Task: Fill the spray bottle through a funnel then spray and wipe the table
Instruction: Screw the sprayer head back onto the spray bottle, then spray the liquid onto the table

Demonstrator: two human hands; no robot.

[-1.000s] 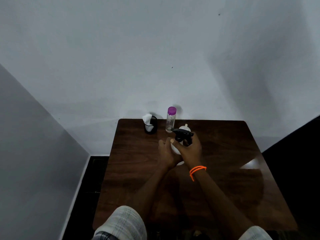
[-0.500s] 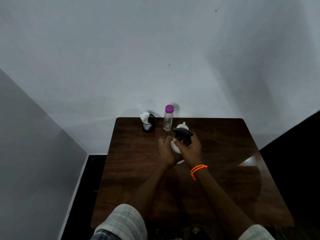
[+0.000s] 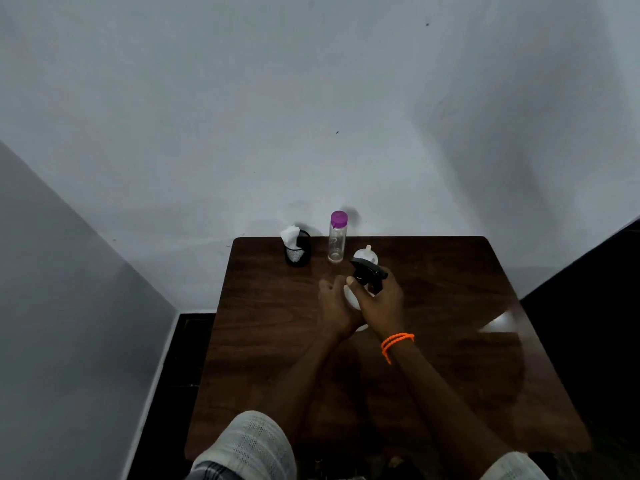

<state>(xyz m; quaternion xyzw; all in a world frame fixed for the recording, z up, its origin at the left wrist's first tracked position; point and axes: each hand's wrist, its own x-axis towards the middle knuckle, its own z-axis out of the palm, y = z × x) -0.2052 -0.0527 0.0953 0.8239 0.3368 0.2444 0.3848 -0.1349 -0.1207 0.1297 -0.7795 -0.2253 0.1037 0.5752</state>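
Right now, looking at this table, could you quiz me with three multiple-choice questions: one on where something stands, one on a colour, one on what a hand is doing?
1. Where does the clear bottle stand?
A. At the table's far edge, between the black mesh cup and the white funnel
B. At the near edge, beside the sleeve
C. On the floor

2. What colour is that bottle's cap?
A. Green
B. Purple
C. Black

3. What is the right hand doing?
A. Lying flat on the table
B. Wiping with a tissue
C. Gripping the black trigger head of the white spray bottle

Answers:
1 A, it stands near the wall between those two.
2 B, the cap is plainly purple.
3 C, its fingers curl round the sprayer while the left hand steadies the bottle's body.
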